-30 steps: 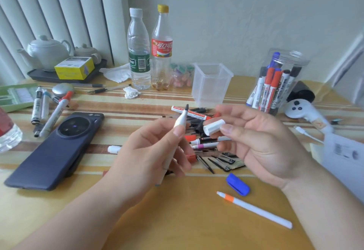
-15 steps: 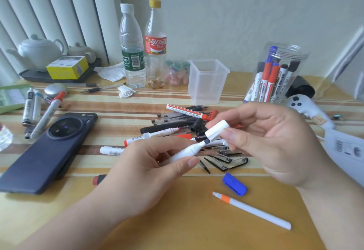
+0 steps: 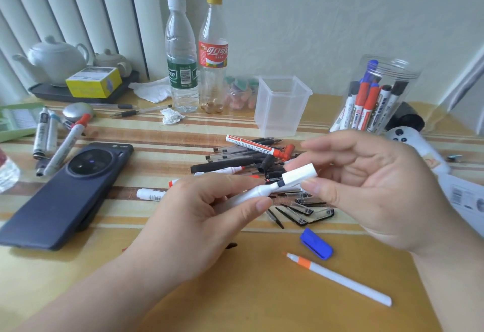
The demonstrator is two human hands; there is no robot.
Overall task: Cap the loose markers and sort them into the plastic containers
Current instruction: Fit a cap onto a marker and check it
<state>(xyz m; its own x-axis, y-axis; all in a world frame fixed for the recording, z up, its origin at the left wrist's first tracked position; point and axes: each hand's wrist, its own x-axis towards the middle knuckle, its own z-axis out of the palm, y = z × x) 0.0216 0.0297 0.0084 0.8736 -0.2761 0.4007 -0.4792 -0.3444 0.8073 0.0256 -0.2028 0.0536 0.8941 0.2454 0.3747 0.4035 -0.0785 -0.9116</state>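
The left hand (image 3: 199,216) grips the barrel of a white marker (image 3: 251,195), fingers curled round it, holding it above the table (image 3: 235,292) in front of the empty square container (image 3: 280,111). The right hand (image 3: 374,190) pinches a white cap (image 3: 301,174) between thumb and forefinger, its other fingers loosely spread. The cap sits over the marker's tip, a black collar showing between cap and barrel. A heap of loose pens and markers (image 3: 248,156) lies just in front of the square container. Well in front of that container lie a blue cap (image 3: 317,244) and an uncapped orange-banded marker (image 3: 340,279). To the container's right stands a round jar (image 3: 408,70) of capped markers, and far to its left a dark phone (image 3: 70,190)
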